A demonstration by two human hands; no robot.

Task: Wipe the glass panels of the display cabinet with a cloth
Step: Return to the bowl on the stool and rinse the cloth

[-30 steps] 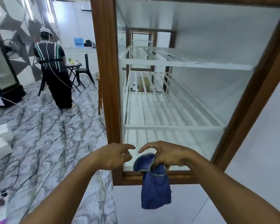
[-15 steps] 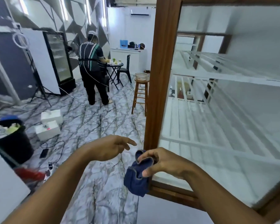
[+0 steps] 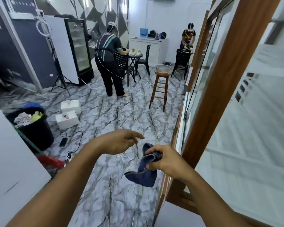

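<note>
Your right hand (image 3: pixel 166 161) held the blue cloth (image 3: pixel 143 174) bunched in its curled fingers. The loose end hung down over the floor (image 3: pixel 105 115). Your left hand (image 3: pixel 120 142) was open and held nothing. It was at 10 o'clock from the cloth and did not touch it. The display cabinet (image 3: pixel 220 89) with its glass panel (image 3: pixel 252 128) stood at your 3 o'clock, near your right hand. A wooden stool (image 3: pixel 160 89) stood at 12 o'clock, well apart.
</note>
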